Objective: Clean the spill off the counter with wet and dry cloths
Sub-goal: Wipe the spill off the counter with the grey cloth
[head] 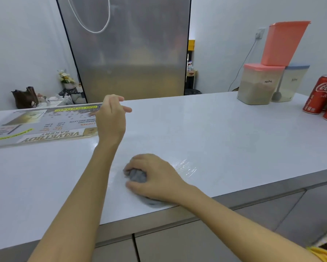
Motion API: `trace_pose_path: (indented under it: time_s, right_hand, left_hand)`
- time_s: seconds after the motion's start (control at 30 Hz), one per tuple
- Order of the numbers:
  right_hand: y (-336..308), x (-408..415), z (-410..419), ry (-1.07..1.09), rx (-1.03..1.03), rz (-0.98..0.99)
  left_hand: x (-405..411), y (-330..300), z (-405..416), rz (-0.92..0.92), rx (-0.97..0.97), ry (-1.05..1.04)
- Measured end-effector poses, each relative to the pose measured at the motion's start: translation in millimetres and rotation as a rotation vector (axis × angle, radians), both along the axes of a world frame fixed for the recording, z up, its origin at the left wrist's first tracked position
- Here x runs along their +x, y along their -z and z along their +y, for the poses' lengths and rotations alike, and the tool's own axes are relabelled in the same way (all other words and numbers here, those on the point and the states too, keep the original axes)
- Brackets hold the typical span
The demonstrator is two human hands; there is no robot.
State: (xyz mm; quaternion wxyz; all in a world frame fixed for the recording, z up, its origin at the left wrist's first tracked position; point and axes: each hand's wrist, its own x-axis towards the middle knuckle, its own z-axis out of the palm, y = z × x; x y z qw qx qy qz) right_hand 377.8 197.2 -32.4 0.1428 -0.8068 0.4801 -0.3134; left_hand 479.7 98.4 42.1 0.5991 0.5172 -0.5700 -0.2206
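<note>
Right hand (155,176) near the desk's (225,133) front edge, grip pinching a bunched grey cloth (137,175) pressed on the white top, wet streaks (185,166) just right of it, left hand (111,118) raised farther back, fingers loosely spread, holding nothing, menu sheet (41,125) far left, cola cans (323,97) far right.

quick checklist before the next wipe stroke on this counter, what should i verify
1. Right hand has a grip on the grey cloth, bunched and pressed on the counter: ok.
2. Left hand empty and lifted, out of the cloth's way: ok.
3. Wet streak shines just right of the cloth, so wiping there is unfinished: not ok.
4. Menu sheet lies apart from the wet patch: ok.
5. Cola cans and storage tubs stand far off at the right: ok.
6. Second cloth for drying within reach: cannot tell, none shows.
</note>
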Motion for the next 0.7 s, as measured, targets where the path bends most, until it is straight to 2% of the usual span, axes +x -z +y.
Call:
trace_pose_path:
  time_s: [0.1,0.23,0.3,0.37,0.53,0.6,0.7]
  right_hand:
    - [0,-54,7,0.087,-0.009,-0.019]
    - [-1,-142,-38,0.591,0.048,-0.035]
    - [-1,-149,-61,0.768,0.090,-0.011]
    - [-4,-130,-67,0.735,0.084,0.013]
    - [-1,-92,4,0.239,0.039,-0.001]
    - [0,-126,14,0.257,0.033,-0.018]
    - [3,-206,-7,0.563,0.048,-0.013]
  left_hand:
    - [8,6,2,-0.018,0.001,-0.001]
    - [17,20,8,-0.003,0.059,-0.014]
    - [12,24,11,-0.019,0.078,-0.006]
    - [-3,26,14,-0.051,0.086,0.038]
    - [-50,17,13,-0.187,0.123,0.227]
    - [-62,16,11,-0.226,0.138,0.272]
    - [-68,18,12,-0.247,0.182,0.284]
